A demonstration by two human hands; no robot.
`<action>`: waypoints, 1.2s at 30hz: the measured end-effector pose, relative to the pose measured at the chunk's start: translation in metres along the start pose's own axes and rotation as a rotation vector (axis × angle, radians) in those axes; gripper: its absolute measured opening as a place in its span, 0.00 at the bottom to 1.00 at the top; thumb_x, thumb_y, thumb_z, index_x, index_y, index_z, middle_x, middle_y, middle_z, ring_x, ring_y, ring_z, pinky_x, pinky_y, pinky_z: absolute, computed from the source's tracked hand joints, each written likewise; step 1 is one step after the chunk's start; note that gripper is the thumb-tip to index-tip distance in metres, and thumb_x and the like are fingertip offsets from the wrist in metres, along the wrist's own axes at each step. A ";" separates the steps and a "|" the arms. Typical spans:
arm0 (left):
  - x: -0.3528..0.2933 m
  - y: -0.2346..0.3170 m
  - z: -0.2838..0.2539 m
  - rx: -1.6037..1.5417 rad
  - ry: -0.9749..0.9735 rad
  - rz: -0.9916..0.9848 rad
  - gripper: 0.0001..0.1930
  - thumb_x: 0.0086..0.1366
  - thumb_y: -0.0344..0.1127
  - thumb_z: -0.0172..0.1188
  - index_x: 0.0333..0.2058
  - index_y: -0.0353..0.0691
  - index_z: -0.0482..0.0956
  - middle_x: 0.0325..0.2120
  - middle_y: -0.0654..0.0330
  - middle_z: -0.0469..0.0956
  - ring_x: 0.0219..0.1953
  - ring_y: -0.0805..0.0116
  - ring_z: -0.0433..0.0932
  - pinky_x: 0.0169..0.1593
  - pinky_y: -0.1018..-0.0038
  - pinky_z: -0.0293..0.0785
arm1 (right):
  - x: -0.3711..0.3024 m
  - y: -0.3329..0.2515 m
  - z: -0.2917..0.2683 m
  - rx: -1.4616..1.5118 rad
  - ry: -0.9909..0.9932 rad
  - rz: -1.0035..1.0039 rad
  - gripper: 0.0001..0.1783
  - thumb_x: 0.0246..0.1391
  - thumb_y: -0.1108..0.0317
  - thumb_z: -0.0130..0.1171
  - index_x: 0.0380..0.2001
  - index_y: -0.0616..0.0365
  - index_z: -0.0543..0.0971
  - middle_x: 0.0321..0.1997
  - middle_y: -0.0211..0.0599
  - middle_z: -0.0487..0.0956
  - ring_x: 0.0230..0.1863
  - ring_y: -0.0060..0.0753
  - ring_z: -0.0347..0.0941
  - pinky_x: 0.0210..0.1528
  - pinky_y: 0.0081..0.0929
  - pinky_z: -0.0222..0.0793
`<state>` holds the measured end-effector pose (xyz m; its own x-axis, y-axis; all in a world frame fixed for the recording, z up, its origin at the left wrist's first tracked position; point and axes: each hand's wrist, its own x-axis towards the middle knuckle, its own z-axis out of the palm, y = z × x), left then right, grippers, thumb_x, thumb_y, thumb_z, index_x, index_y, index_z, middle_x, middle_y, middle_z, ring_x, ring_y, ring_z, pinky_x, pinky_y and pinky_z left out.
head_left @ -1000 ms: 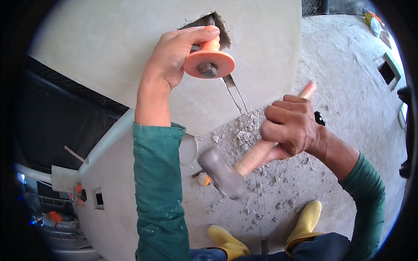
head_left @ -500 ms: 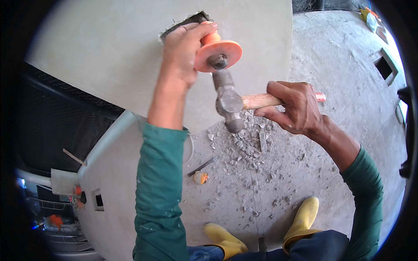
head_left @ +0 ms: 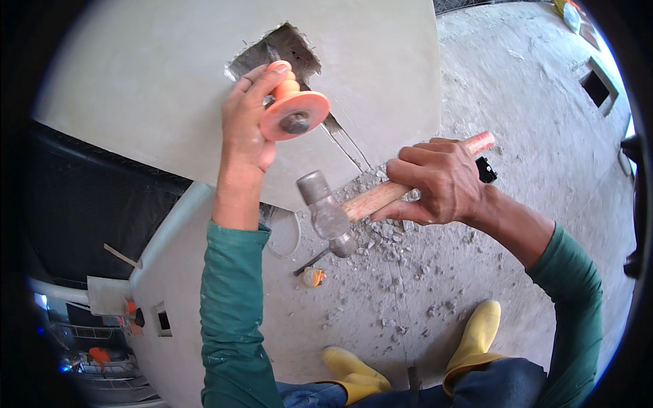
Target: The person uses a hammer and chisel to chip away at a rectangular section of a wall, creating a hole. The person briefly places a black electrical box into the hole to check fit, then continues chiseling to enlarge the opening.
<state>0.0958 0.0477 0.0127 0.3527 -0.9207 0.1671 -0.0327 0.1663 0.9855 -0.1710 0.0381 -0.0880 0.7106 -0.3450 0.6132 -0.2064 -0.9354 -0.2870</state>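
My left hand [head_left: 248,119] is closed around the orange grip of a chisel [head_left: 294,115], which has a round hand guard and a worn metal striking end facing me. The chisel's shank reaches into a rough square hole [head_left: 299,51] broken into the pale wall [head_left: 163,102]; its tip is hard to make out there. Wrapped round a wooden handle, my right hand [head_left: 439,180] holds a ball-peen hammer [head_left: 330,216]. The hammer's head hangs below the chisel's striking end, apart from it. A narrow groove [head_left: 347,143] runs down the wall from the hole.
Broken rubble [head_left: 401,255] is strewn over the concrete floor below the wall. A dark metal rod [head_left: 313,261] and a small orange-and-white item [head_left: 313,277] lie there. My yellow boots [head_left: 474,336] stand near the debris. Dark netting [head_left: 95,197] hangs at left.
The hammer has dropped away from the chisel's end, down and toward the left. My left hand and the chisel sit lower and further left in view, showing more of the hole and groove.
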 end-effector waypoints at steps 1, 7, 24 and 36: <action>0.002 0.001 -0.006 -0.008 -0.038 0.003 0.19 0.65 0.38 0.67 0.49 0.31 0.80 0.40 0.59 0.79 0.41 0.72 0.80 0.45 0.76 0.77 | 0.003 -0.002 0.001 -0.006 0.014 -0.034 0.30 0.54 0.30 0.63 0.29 0.47 0.77 0.19 0.28 0.71 0.20 0.39 0.75 0.24 0.37 0.69; 0.004 0.010 -0.027 0.051 -0.096 -0.030 0.22 0.63 0.37 0.69 0.53 0.31 0.77 0.41 0.57 0.80 0.39 0.69 0.80 0.42 0.72 0.80 | 0.030 -0.013 0.000 -0.037 0.070 -0.308 0.28 0.56 0.31 0.60 0.30 0.45 0.76 0.21 0.23 0.71 0.22 0.34 0.75 0.26 0.34 0.70; 0.012 0.016 -0.039 0.114 -0.068 -0.096 0.25 0.60 0.39 0.73 0.52 0.30 0.82 0.45 0.55 0.81 0.44 0.68 0.80 0.48 0.72 0.78 | 0.053 -0.024 0.012 -0.047 -0.045 0.056 0.28 0.59 0.33 0.59 0.33 0.49 0.79 0.21 0.34 0.78 0.26 0.47 0.82 0.28 0.44 0.76; 0.007 0.021 -0.022 0.388 -0.017 0.024 0.29 0.58 0.35 0.75 0.55 0.24 0.80 0.37 0.52 0.84 0.28 0.67 0.83 0.31 0.73 0.81 | 0.046 -0.032 0.024 0.024 0.109 0.126 0.30 0.54 0.33 0.65 0.27 0.52 0.76 0.19 0.33 0.73 0.19 0.44 0.74 0.22 0.40 0.66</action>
<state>0.1179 0.0520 0.0339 0.3323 -0.9243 0.1876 -0.3934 0.0450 0.9183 -0.1153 0.0540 -0.0682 0.6027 -0.4666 0.6474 -0.2722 -0.8828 -0.3828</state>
